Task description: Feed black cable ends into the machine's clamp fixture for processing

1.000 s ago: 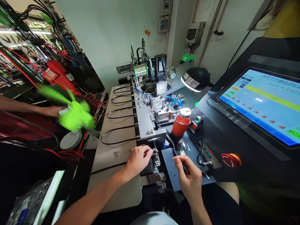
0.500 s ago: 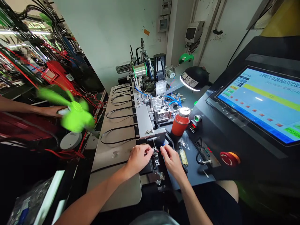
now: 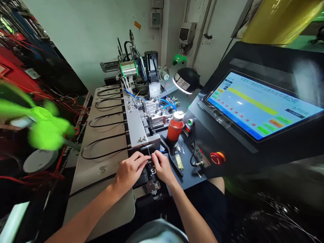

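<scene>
Both hands meet over a small metal fixture [image 3: 152, 169] at the front end of the machine's track. My left hand [image 3: 131, 167] comes in from the left, thumb and fingers pinched together at the fixture's far end. Opposite it, my right hand [image 3: 162, 165] has its thumb and forefinger closed near the same spot. Whatever lies between the fingertips is too small to make out. Just beyond the fingers is a metal block [image 3: 153, 143] at the end of a flat silver plate [image 3: 135, 126].
Right of the hands stand a red bottle [image 3: 175, 130] with a white cap, a black brush [image 3: 172, 158] and a yellow-labelled item [image 3: 179, 161]. A touchscreen [image 3: 253, 104] and a red emergency button [image 3: 217, 158] sit farther right. Black cable loops [image 3: 101, 143] lie left; a green fan [image 3: 48, 125] spins beyond.
The view has turned right, so everything sits farther left. My hands have come closer together over the fixture, the left fingers reaching farther across it.
</scene>
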A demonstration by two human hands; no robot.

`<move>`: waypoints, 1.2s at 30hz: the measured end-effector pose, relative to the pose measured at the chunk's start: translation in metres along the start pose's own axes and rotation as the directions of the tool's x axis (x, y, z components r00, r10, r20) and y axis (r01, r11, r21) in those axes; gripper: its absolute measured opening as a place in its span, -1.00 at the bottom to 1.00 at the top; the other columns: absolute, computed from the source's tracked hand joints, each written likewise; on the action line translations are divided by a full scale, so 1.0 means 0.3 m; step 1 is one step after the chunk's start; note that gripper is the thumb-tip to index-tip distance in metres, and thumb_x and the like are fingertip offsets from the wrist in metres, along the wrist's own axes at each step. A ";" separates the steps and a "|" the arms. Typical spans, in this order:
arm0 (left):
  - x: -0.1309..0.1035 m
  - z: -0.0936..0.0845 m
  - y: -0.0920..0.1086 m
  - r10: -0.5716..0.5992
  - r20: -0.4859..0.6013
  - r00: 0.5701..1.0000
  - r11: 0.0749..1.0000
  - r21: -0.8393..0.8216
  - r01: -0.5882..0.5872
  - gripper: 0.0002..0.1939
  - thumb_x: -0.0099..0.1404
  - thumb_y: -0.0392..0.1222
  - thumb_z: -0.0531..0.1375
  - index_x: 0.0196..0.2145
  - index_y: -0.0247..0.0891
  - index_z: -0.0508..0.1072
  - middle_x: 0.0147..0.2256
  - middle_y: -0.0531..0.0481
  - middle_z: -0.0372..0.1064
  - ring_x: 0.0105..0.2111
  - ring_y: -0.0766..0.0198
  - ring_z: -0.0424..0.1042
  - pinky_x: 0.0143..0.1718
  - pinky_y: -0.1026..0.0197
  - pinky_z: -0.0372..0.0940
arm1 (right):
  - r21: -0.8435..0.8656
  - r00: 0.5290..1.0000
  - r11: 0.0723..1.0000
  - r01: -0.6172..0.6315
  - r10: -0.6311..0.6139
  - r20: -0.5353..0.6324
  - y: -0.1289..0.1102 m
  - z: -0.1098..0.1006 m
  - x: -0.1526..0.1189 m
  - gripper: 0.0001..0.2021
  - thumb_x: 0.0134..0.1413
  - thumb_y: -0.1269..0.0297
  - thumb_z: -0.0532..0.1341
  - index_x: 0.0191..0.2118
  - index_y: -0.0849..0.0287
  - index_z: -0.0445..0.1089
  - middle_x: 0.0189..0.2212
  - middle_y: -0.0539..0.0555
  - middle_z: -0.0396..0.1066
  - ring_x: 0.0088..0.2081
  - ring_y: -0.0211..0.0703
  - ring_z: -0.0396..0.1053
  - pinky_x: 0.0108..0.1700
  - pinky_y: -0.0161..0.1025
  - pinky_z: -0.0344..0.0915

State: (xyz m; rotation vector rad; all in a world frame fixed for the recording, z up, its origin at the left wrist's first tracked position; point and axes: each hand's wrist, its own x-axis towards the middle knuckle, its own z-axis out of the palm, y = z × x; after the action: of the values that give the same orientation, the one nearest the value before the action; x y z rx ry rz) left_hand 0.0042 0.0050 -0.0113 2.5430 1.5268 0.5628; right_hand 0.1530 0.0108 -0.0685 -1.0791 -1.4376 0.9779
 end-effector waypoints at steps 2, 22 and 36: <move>-0.011 -0.003 -0.002 0.130 -0.007 0.991 0.986 0.104 -0.129 -0.74 0.40 -0.28 0.03 -0.12 -0.13 0.50 -0.29 0.05 0.45 -0.40 0.36 0.44 -0.40 0.36 0.24 | 0.009 1.000 1.000 -0.007 0.007 -0.002 0.002 0.001 -0.001 -0.69 0.29 0.19 -0.05 -0.50 0.10 0.02 -0.59 -0.09 0.02 -0.54 -0.28 0.03 -0.49 -0.29 0.00; -0.024 -0.056 0.001 -0.023 0.109 0.994 0.999 0.032 0.019 -0.80 0.36 -0.28 0.10 -0.15 -0.15 0.50 -0.25 0.04 0.43 -0.36 0.35 0.44 -0.30 0.34 0.30 | 0.075 0.996 0.994 -0.078 0.080 -0.024 0.035 -0.048 -0.025 -0.64 0.28 0.12 0.00 -0.54 0.12 0.04 -0.61 -0.12 -0.03 -0.56 -0.30 -0.01 -0.53 -0.34 -0.01; -0.024 -0.062 0.008 -0.101 0.116 0.988 0.995 0.040 0.097 -0.82 0.33 -0.30 0.12 -0.26 -0.18 0.54 -0.32 0.04 0.42 -0.46 0.38 0.39 -0.39 0.34 0.26 | -0.337 0.961 0.907 0.254 -0.275 -0.016 -0.031 -0.091 -0.074 -0.76 0.21 0.46 0.00 -0.22 0.17 0.40 -0.33 0.13 0.42 -0.29 -0.10 0.38 -0.26 -0.20 0.32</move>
State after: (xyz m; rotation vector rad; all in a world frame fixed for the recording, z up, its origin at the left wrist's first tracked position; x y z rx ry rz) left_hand -0.0039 -0.0041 0.0048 2.4602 1.6231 0.3699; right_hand 0.1802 -0.0125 -0.0618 -1.1052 -1.6845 0.5125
